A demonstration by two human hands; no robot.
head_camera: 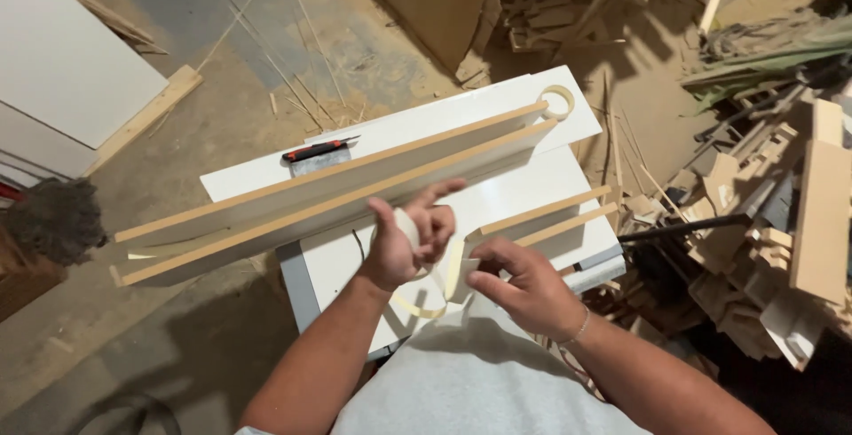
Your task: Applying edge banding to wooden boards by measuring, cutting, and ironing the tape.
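My left hand (410,235) is closed around a small roll of pale edge-banding tape (409,226), with the forefinger stretched out toward the boards. My right hand (524,284) pinches the loose end of the same pale strip (459,268), which loops down between both hands. Just beyond my hands, two long white boards (328,193) with raw brown edges stand on edge across a white table (506,195). Two shorter white boards (550,217) lie to the right of my hands.
A red and black utility knife (315,149) lies on the table's far left side, and a roll of tape (557,100) sits at its far right corner. Wood offcuts (781,222) pile up on the right. White panels (62,62) lean at the left. Sawdust covers the floor.
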